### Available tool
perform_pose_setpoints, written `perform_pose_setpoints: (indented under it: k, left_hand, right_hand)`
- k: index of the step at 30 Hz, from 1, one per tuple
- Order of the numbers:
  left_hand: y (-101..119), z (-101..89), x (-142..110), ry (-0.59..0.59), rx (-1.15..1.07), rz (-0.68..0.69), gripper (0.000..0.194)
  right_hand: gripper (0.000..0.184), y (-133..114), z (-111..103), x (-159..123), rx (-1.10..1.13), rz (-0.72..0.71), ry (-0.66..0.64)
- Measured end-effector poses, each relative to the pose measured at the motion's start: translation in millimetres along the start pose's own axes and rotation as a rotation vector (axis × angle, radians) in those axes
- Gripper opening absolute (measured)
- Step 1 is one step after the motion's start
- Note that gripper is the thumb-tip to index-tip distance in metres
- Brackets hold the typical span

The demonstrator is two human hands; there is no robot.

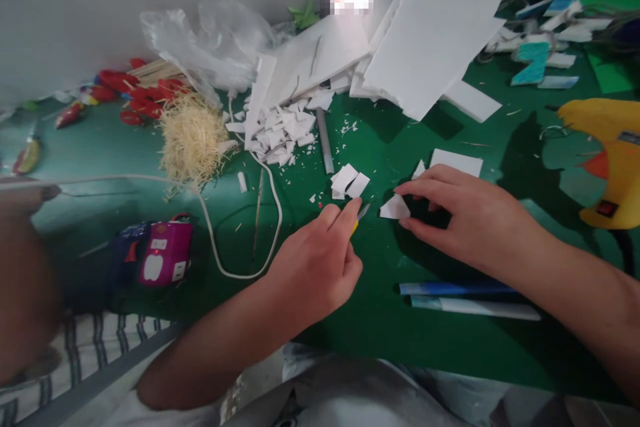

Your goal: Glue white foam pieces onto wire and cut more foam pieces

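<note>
My left hand is closed around a craft knife; its blade and a bit of yellow handle show past the index finger, the rest hidden in the fist. To its right, my right hand pinches a small white foam-board piece between thumb and fingers, just above the green table. Several cut white pieces lie beyond the knife. Behind my right hand rests a white rectangle of foam board, partly covered by the fingers. A grey strip lies farther back.
A yellow glue gun stands at the right. Two blue-and-white strips lie near my right forearm. White scraps, straw-like shreds, a looped white cable and a magenta box are leftward. Large white boards lean behind. Another person's arm is at far left.
</note>
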State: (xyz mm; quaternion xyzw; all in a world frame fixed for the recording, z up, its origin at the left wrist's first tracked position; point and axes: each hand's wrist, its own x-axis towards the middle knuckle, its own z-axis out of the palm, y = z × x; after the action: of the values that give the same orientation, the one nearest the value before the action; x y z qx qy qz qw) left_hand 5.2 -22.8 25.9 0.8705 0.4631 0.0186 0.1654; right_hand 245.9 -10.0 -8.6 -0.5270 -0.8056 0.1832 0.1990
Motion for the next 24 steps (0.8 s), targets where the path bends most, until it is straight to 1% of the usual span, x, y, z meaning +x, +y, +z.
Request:
perform_pose_setpoints:
  k: [2, 4, 7, 10, 13, 17, 20, 24]
  left_hand:
    - [-2, 1.8, 0, 0.034, 0.001, 0.022, 0.054]
    - [-4, 3.7, -1, 0.083, 0.012, 0.029, 0.049]
    - [-6, 5.3, -3, 0.139, 0.015, 0.018, 0.036]
    - [-5, 5.4, -3, 0.142, -0.020, 0.014, 0.026]
    - [-5, 6.1, -1, 0.158, -0.046, 0.019, 0.025]
    - [-7, 7.9, -2, 0.203, -0.006, 0.038, 0.021]
    - [-9, 7.4, -5, 0.240, 0.064, 0.033, 0.017]
    - [-9, 2.5, -10, 0.277, 0.084, 0.012, 0.019]
  right_hand:
    - [0.038, 0, -1, 0, 0.008, 0.002, -0.003]
    - [0.041, 0, -2, 0, 0.024, 0.002, -0.017]
    - [0.036, 1, -3, 0, 0.031, -0.009, -0.041]
    - [0.031, 2, -3, 1, 0.038, -0.036, -0.038]
    - [0.030, 3, -4, 1, 0.061, -0.029, -0.053]
    - [0.039, 2, -5, 1, 0.073, -0.006, -0.054]
    - [0.034, 0, -4, 1, 0.065, -0.003, -0.031]
    - [0.029, -1, -2, 1, 0.027, -0.013, -0.014]
